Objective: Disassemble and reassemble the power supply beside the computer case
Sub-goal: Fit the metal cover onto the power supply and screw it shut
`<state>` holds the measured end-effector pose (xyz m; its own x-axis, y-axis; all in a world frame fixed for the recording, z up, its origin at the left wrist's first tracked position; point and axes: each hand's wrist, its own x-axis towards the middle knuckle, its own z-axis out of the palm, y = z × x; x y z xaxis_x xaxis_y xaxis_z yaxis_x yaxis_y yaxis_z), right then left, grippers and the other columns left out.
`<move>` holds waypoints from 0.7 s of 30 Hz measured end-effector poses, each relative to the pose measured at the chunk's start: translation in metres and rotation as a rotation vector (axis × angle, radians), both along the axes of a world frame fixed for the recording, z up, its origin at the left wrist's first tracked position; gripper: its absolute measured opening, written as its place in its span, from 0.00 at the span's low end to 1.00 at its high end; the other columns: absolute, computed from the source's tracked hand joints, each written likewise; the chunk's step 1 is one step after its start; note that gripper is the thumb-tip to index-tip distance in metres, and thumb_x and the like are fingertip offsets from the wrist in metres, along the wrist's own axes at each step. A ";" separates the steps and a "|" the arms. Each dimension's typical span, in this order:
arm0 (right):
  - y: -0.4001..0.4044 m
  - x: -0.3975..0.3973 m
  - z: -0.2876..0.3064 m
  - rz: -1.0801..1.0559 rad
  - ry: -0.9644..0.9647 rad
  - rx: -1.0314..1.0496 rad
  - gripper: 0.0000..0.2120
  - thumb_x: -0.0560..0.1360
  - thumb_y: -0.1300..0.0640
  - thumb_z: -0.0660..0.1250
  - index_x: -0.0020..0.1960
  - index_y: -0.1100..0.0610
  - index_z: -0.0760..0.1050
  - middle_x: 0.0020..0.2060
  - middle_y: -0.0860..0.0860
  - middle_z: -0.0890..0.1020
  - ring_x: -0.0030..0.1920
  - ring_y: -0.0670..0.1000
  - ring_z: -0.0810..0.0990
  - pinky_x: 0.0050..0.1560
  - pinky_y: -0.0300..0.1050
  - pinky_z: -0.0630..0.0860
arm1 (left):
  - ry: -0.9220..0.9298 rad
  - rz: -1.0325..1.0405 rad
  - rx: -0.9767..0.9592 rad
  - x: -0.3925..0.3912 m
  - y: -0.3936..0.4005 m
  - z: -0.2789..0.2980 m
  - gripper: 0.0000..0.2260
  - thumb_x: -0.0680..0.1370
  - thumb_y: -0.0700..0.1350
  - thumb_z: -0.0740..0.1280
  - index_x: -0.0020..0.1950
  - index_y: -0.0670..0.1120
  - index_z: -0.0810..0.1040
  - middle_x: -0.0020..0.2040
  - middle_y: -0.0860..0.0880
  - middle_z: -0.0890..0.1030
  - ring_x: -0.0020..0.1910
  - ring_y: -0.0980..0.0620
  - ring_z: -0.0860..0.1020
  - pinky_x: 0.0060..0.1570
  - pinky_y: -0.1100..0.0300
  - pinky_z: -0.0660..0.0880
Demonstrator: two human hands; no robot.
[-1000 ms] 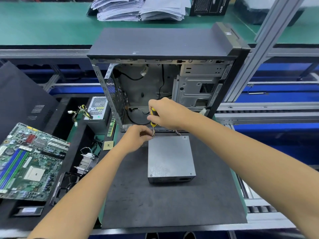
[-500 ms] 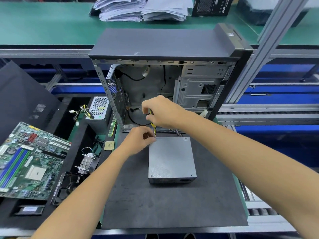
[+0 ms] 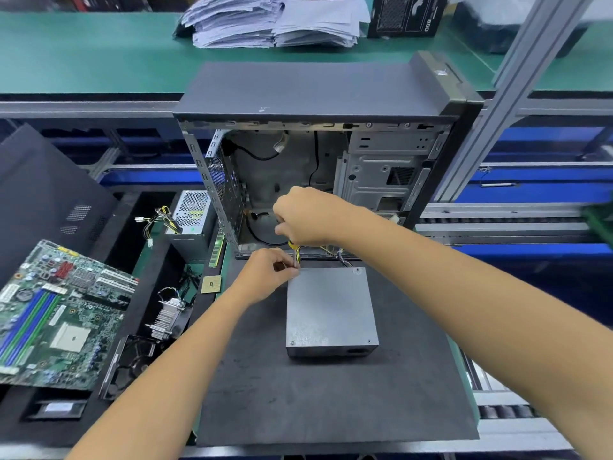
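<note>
Gripping the yellow-handled screwdriver [image 3: 294, 248] in my right hand [image 3: 306, 215], I set its shaft upright at the far left corner of the power supply [image 3: 331, 310], where my left hand [image 3: 270, 272] pinches the shaft near its tip. The power supply lies on the dark mat [image 3: 331, 400], just in front of the open computer case [image 3: 318, 167], its cover in place and screws visible at three other corners. I judge disassembly barely begun; opening and reassembly remain.

Hands [image 3: 288, 250] steadying screwdriver [image 3: 294, 252] at power supply [image 3: 330, 307] corner
</note>
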<state>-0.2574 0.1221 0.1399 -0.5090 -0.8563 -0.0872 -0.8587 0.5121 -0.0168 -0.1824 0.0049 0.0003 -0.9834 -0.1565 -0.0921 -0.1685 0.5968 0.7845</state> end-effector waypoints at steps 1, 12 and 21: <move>-0.001 0.001 -0.001 -0.011 0.033 -0.003 0.16 0.80 0.53 0.60 0.36 0.58 0.61 0.32 0.51 0.64 0.34 0.55 0.69 0.29 0.43 0.60 | -0.005 0.001 0.004 0.000 0.000 0.000 0.01 0.73 0.44 0.72 0.43 0.48 0.83 0.44 0.53 0.81 0.43 0.55 0.78 0.42 0.69 0.72; -0.008 -0.001 0.000 0.015 -0.016 -0.002 0.16 0.76 0.59 0.65 0.34 0.57 0.61 0.31 0.50 0.66 0.29 0.50 0.69 0.27 0.41 0.61 | -0.041 0.024 0.103 -0.002 -0.002 -0.003 0.03 0.73 0.43 0.73 0.46 0.46 0.84 0.43 0.54 0.79 0.42 0.61 0.76 0.40 0.74 0.68; -0.009 -0.005 0.003 0.050 -0.093 0.127 0.05 0.74 0.61 0.63 0.45 0.59 0.67 0.44 0.54 0.71 0.39 0.53 0.72 0.30 0.43 0.64 | -0.060 0.038 0.139 -0.004 -0.004 -0.003 0.03 0.72 0.42 0.74 0.45 0.45 0.85 0.42 0.54 0.81 0.42 0.60 0.78 0.41 0.72 0.69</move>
<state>-0.2624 0.1132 0.1426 -0.4504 -0.8596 -0.2413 -0.8811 0.4717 -0.0356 -0.1861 0.0014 -0.0029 -0.9690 -0.1756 -0.1739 -0.2381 0.4750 0.8472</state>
